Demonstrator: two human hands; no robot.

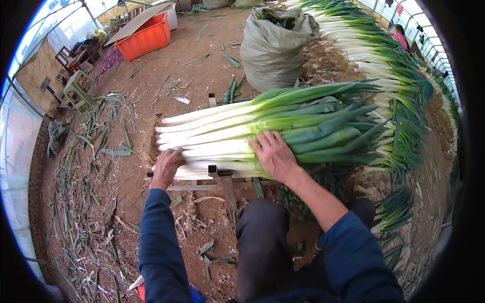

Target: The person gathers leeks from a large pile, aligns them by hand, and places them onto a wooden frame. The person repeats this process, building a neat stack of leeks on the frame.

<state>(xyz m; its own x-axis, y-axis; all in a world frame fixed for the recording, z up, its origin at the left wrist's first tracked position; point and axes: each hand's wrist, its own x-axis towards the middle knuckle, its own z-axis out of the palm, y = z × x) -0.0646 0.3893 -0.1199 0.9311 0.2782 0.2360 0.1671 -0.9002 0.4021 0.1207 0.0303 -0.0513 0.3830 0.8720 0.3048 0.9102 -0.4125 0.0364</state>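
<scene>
A bundle of long leeks or large scallions (212,130) lies across a low metal rack (227,189) before me, root ends to the left and green leaves to the right. My left hand (166,164) grips the near stalks close to their roots. Farther right, my right hand (276,155) holds the near side of the bundle where white turns to green, its fingers curled over the top. The nearest stalks are blurred. Square-tube posts of the rack stand up on the near and far sides of the bundle. Both palms are hidden.
A stuffed woven sack (271,49) stands beyond the rack. Rows of leeks (394,75) cover the right side, with a person (399,37) beyond. An orange bin (146,38) and a green plastic stool (79,89) stand to the left. Leaf scraps (91,189) litter the dirt floor.
</scene>
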